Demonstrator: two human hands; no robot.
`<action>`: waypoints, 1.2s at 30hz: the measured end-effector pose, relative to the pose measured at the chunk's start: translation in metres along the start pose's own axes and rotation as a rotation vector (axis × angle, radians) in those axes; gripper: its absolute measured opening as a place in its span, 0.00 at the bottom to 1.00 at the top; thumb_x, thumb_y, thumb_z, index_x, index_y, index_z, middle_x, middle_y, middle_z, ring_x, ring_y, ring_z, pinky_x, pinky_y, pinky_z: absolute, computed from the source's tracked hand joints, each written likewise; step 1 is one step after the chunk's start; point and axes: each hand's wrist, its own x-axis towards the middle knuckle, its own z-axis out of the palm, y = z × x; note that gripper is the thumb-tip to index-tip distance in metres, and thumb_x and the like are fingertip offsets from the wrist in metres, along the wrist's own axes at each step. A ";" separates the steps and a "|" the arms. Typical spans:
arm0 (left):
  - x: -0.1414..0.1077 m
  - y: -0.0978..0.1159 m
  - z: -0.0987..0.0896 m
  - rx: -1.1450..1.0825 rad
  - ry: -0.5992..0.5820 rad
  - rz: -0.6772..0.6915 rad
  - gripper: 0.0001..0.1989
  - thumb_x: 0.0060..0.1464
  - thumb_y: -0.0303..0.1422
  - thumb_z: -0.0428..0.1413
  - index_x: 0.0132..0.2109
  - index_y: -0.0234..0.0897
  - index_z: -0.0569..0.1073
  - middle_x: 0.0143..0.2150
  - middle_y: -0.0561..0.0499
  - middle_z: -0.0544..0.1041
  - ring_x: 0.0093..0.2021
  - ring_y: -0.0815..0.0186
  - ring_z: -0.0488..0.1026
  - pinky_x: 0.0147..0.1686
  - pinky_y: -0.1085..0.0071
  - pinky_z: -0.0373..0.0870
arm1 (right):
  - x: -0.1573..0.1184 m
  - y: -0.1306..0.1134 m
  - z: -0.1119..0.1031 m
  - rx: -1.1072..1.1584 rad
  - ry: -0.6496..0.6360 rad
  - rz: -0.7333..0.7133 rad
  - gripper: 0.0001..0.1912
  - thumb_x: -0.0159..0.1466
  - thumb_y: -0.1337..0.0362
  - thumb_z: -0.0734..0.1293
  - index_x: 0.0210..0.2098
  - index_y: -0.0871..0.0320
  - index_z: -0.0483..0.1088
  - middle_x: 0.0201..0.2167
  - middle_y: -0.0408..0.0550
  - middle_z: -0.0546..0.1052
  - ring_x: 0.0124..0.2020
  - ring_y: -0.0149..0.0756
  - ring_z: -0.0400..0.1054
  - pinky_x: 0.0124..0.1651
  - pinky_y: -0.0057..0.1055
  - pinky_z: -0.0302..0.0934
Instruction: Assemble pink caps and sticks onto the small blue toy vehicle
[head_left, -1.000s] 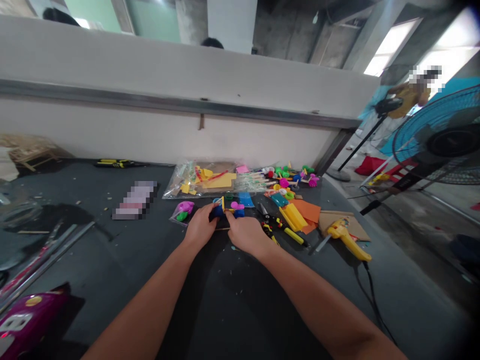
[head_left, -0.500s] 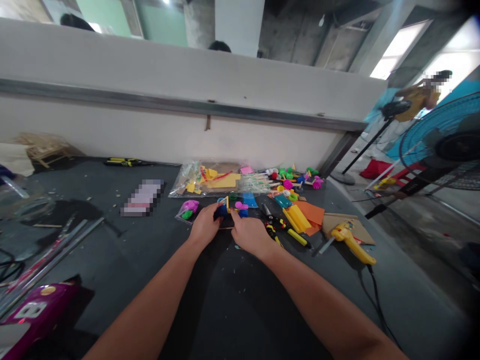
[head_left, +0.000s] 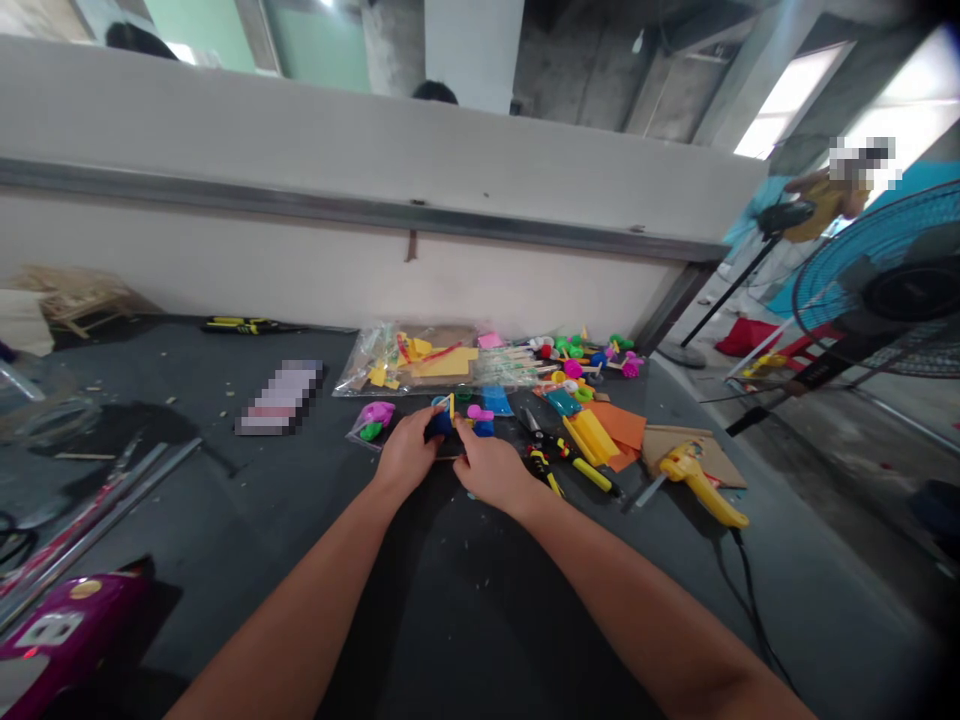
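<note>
My left hand is closed around the left side of a small blue plastic piece. An upright yellow strip stands at this piece. My right hand meets it from the other side, with the index fingertip at the foot of the strip and the remaining fingers curled. Just behind the right fingers is a pink plastic part with more blue below it. My fingers hide much of the blue piece. Left of my hands lies a clear bag with purple and green parts.
Pliers, yellow blocks, orange sheets and a yellow glue gun with a cord lie to the right. Behind are a clear bag of parts and colourful small pieces. A purple device sits front left.
The view has shifted slightly, moving the scene a little left. My right index finger has moved in closer to the foot of the yellow strip. My left hand keeps its hold.
</note>
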 end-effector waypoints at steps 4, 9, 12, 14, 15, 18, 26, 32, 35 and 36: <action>0.000 0.001 0.000 -0.004 0.006 0.003 0.23 0.49 0.26 0.54 0.54 0.35 0.68 0.53 0.44 0.73 0.52 0.57 0.68 0.53 0.60 0.64 | 0.000 -0.001 0.001 0.029 0.011 -0.001 0.34 0.62 0.64 0.55 0.65 0.61 0.40 0.38 0.55 0.77 0.38 0.43 0.73 0.39 0.35 0.62; 0.000 0.001 0.000 0.003 0.006 0.006 0.23 0.49 0.26 0.54 0.54 0.37 0.68 0.53 0.45 0.73 0.52 0.57 0.69 0.53 0.60 0.64 | 0.000 -0.001 0.001 0.035 -0.017 0.007 0.33 0.62 0.63 0.56 0.64 0.61 0.43 0.39 0.57 0.77 0.39 0.43 0.73 0.40 0.35 0.62; 0.000 0.000 0.000 0.006 0.012 0.017 0.23 0.48 0.25 0.53 0.54 0.36 0.68 0.52 0.45 0.73 0.52 0.57 0.68 0.53 0.61 0.64 | 0.000 0.000 0.002 0.027 -0.014 0.008 0.31 0.61 0.63 0.56 0.63 0.61 0.46 0.39 0.57 0.77 0.39 0.44 0.73 0.40 0.35 0.62; 0.000 0.000 0.001 0.002 0.014 0.019 0.23 0.48 0.24 0.53 0.54 0.37 0.68 0.52 0.46 0.73 0.53 0.58 0.68 0.54 0.61 0.63 | 0.000 0.000 0.001 0.022 -0.021 0.010 0.31 0.62 0.63 0.56 0.63 0.60 0.47 0.40 0.56 0.77 0.39 0.43 0.73 0.40 0.34 0.62; -0.001 0.000 0.002 -0.002 0.013 0.019 0.23 0.48 0.24 0.53 0.54 0.37 0.68 0.52 0.46 0.73 0.53 0.58 0.68 0.54 0.61 0.63 | -0.001 0.000 0.001 0.021 -0.024 0.010 0.31 0.62 0.64 0.56 0.63 0.60 0.47 0.41 0.56 0.76 0.40 0.43 0.72 0.41 0.34 0.61; -0.001 0.000 0.003 -0.029 0.027 -0.006 0.25 0.49 0.25 0.53 0.56 0.37 0.66 0.54 0.46 0.72 0.54 0.58 0.67 0.54 0.60 0.63 | -0.002 0.000 -0.001 0.016 -0.019 0.016 0.28 0.62 0.64 0.56 0.62 0.60 0.49 0.41 0.55 0.77 0.41 0.42 0.72 0.41 0.33 0.61; -0.002 -0.002 0.003 -0.044 0.030 -0.007 0.23 0.49 0.27 0.55 0.54 0.36 0.67 0.53 0.44 0.72 0.53 0.57 0.67 0.54 0.59 0.63 | -0.006 -0.003 0.001 0.004 0.083 -0.010 0.21 0.63 0.64 0.54 0.56 0.53 0.59 0.38 0.49 0.77 0.38 0.39 0.73 0.40 0.32 0.61; -0.002 0.000 0.000 -0.036 -0.008 -0.001 0.22 0.49 0.26 0.55 0.53 0.39 0.68 0.52 0.46 0.74 0.52 0.57 0.69 0.52 0.59 0.64 | -0.005 -0.008 0.001 -0.053 0.037 -0.068 0.30 0.62 0.64 0.55 0.64 0.56 0.46 0.39 0.52 0.77 0.38 0.40 0.73 0.40 0.33 0.61; -0.003 0.002 -0.001 -0.029 -0.008 -0.008 0.22 0.49 0.26 0.54 0.53 0.39 0.68 0.52 0.46 0.74 0.52 0.57 0.68 0.52 0.60 0.64 | -0.003 -0.009 -0.001 -0.080 -0.021 -0.054 0.31 0.63 0.64 0.55 0.64 0.58 0.45 0.39 0.55 0.77 0.38 0.42 0.73 0.40 0.34 0.61; -0.003 0.002 -0.002 -0.029 -0.004 -0.002 0.22 0.49 0.26 0.54 0.53 0.39 0.68 0.52 0.46 0.74 0.52 0.58 0.68 0.52 0.60 0.64 | -0.003 -0.010 -0.001 -0.080 -0.027 -0.050 0.31 0.63 0.64 0.55 0.64 0.59 0.45 0.39 0.55 0.77 0.39 0.42 0.73 0.41 0.34 0.61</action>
